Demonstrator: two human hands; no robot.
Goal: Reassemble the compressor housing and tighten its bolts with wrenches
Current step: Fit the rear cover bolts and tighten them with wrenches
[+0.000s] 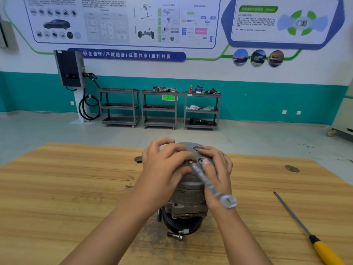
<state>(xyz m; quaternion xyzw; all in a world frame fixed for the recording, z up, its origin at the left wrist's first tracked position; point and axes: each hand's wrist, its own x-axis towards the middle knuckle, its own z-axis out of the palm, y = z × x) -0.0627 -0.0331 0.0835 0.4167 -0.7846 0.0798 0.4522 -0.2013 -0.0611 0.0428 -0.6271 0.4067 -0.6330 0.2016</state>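
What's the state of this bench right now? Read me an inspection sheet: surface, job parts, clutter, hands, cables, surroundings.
Surface: wooden table, scuffed and stained around the work.
Job's things: compressor stands upright mid-table; a blurred wrench angles from its top plate toward the right wrist; what looks like a loose bolt lies at its base.
Clutter: yellow-handled screwdriver lies at the right.
Hands: left hand curls its fingers at the wrench's head end, grip unclear; right hand cups the top plate's rim.
Cables: black charging cable hangs looped under the wall charger.
Surroundings: three grey carts with parts stand against the teal wall, posters above.
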